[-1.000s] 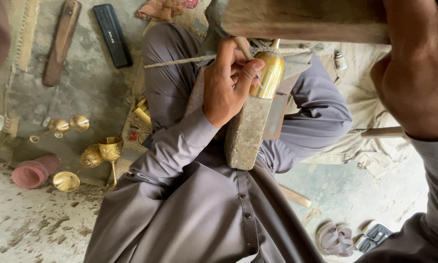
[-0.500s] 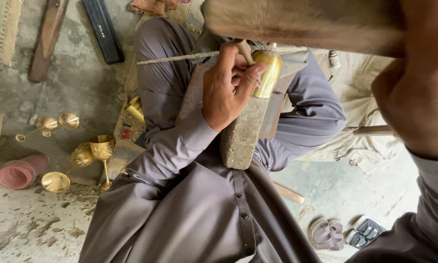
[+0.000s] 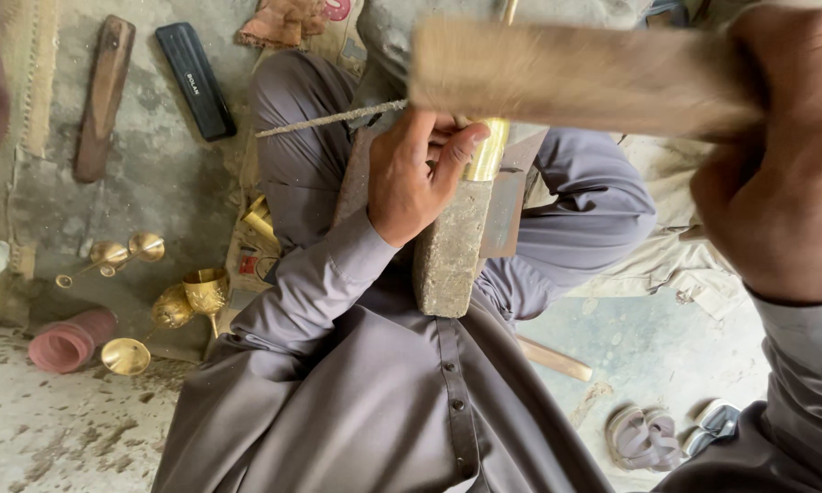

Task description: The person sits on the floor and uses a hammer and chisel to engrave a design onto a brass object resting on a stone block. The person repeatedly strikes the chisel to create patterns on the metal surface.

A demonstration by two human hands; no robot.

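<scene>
Right hand [image 3: 776, 173] grips a blurred wooden mallet [image 3: 575, 78], raised. Left hand [image 3: 416, 173], fingers curled, steadies a brass tube [image 3: 487, 151] on a stone block [image 3: 452, 246] at the lap. Black oblong case [image 3: 194, 80] upper left; small red label [image 3: 247, 265] beside brass goblets [image 3: 205, 292].

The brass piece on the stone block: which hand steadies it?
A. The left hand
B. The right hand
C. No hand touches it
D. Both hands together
A: the left hand grips the brass piece against the stone block, while the right hand holds a wooden mallet raised above it.
</scene>
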